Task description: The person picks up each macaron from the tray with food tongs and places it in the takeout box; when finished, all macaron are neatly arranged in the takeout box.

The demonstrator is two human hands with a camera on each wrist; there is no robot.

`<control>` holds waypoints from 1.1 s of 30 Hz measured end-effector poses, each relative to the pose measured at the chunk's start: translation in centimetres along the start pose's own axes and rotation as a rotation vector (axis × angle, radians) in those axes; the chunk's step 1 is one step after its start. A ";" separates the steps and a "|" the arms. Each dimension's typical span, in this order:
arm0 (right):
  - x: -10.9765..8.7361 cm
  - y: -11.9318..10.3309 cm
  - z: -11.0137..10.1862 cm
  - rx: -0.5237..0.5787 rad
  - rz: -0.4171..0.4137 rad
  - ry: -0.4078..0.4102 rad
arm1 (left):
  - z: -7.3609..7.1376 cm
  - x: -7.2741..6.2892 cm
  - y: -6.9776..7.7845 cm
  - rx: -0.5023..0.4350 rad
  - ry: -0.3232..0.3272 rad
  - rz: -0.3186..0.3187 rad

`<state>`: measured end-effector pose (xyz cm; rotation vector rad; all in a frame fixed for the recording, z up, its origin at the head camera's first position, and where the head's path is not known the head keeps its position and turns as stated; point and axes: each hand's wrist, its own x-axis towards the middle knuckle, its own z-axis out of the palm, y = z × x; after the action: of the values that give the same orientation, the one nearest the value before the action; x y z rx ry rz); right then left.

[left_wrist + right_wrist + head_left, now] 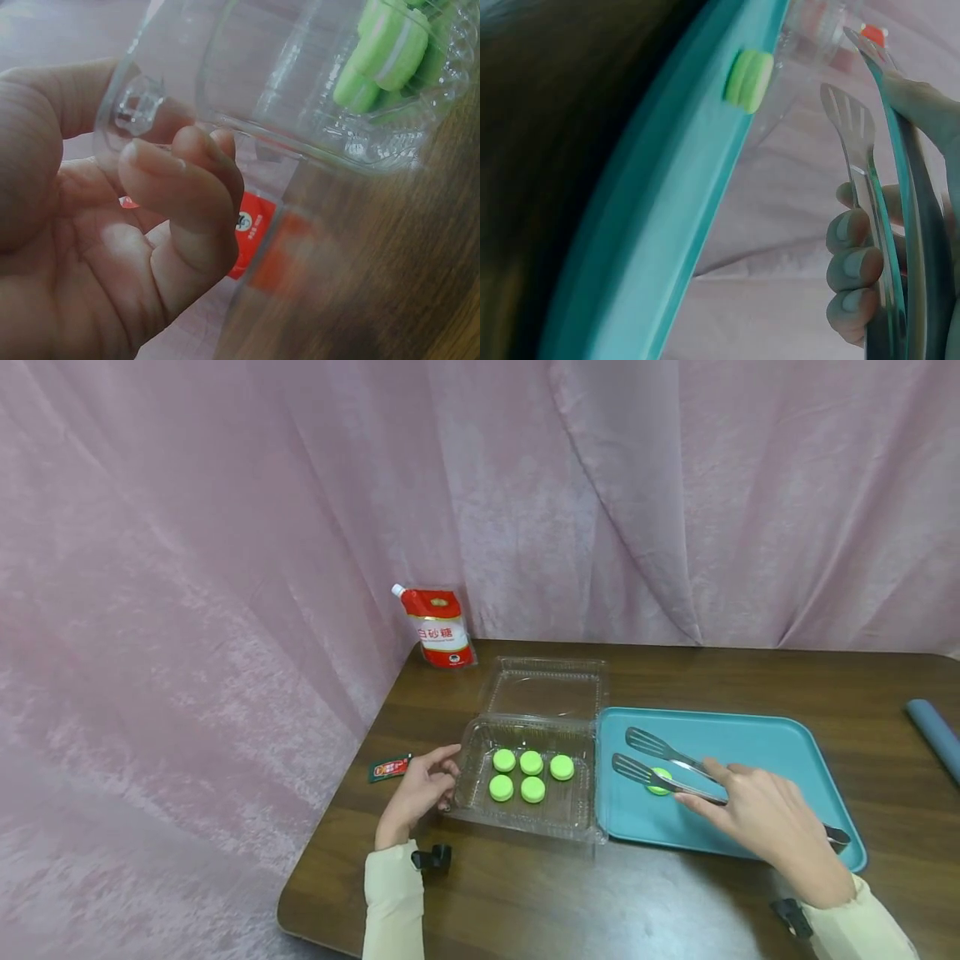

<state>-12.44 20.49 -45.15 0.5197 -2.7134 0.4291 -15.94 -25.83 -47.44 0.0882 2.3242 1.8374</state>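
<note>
My left hand (422, 793) pinches the left rim of a clear plastic clamshell box (555, 817), thumb on one side and curled fingers (202, 202) on the other. Several green macarons (531, 762) with pale filling sit in two rows in its base. The box's lid (546, 695) lies folded back, away from me. Metal tongs (647, 743) with slotted ends are in my right hand (772, 818), their arms spread apart. One more green macaron (748, 81) rests on a blue tray (750, 739); in the head view the tongs' lower arm crosses over it.
A red-and-white spouted pouch (442, 631) stands at the back left. Beside my left hand lies a small green-and-red packet (390, 767). The tray adjoins the box's right side. A blue-grey roll (933, 735) is at the far right of the wooden table (517, 885). Pink curtain (525, 510) hangs behind.
</note>
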 end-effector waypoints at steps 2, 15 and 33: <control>-0.5 0.4 0.0 -0.001 0.017 -0.009 | 0.0 0.0 0.0 -0.003 0.010 0.001; -2.4 2.1 -0.1 -0.043 0.062 -0.116 | 0.0 -0.1 0.1 -0.011 0.019 0.012; -2.5 3.0 0.4 -0.081 -0.035 -0.022 | 0.0 -0.2 0.0 -0.013 0.008 0.006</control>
<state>-11.60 23.75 -47.16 0.5515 -2.7249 0.3043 -15.77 -25.84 -47.42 0.0864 2.3193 1.8593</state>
